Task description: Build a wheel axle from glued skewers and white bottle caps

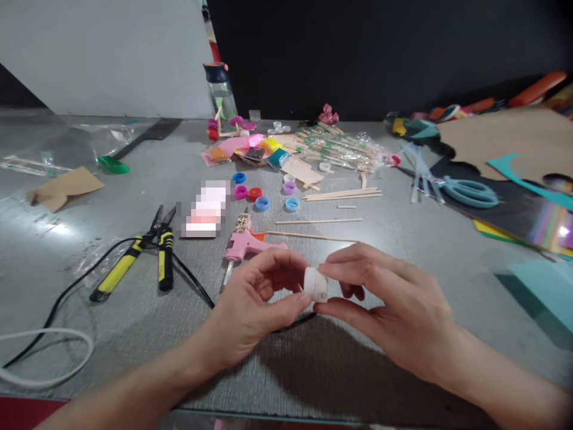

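Observation:
Low in the middle of the head view, a small white round cap-like piece (316, 285) is pinched between both hands above the table. My left hand (264, 292) grips its left side with thumb and fingers. From the right, my right hand (385, 292) has thumb and fingertips on the piece's other side. Just beyond my left hand lies a pink glue gun (244, 246). Thin wooden sticks (319, 221) rest on the table past the hands. Several coloured bottle caps (262, 203) stand behind the glue gun.
Yellow-black pliers (165, 257) and a black cable lie at left, beside a blurred-out flat object (205, 210). A bottle (221, 95), packets and wrapped sticks (335, 146) are at the back. Blue scissors (470, 192) and coloured sheets lie right on the grey table (147, 358).

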Demonstrator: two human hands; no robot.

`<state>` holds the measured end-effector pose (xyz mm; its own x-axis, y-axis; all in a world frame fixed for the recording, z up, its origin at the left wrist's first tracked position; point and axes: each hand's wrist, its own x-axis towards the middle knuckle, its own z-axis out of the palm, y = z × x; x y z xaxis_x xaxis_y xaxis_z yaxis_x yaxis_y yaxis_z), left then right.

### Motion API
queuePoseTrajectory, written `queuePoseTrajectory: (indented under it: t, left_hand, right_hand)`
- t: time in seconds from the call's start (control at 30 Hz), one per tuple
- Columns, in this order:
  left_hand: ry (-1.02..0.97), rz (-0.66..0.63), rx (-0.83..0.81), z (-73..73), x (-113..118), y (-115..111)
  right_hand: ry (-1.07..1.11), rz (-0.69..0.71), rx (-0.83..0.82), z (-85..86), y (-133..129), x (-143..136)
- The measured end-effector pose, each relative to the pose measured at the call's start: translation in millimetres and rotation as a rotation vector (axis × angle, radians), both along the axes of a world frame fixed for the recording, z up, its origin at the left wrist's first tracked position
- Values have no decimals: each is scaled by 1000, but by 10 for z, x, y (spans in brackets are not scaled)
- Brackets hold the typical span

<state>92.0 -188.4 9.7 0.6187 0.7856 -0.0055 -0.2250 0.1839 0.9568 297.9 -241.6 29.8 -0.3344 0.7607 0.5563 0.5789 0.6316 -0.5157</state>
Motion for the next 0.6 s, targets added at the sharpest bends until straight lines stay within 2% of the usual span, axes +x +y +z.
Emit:
queuePoseTrajectory:
  t: [0.6]
  left_hand:
    - [27, -21, -17, 21, -41, 2]
  right_hand:
    - [-46, -6, 81, -31, -6, 9]
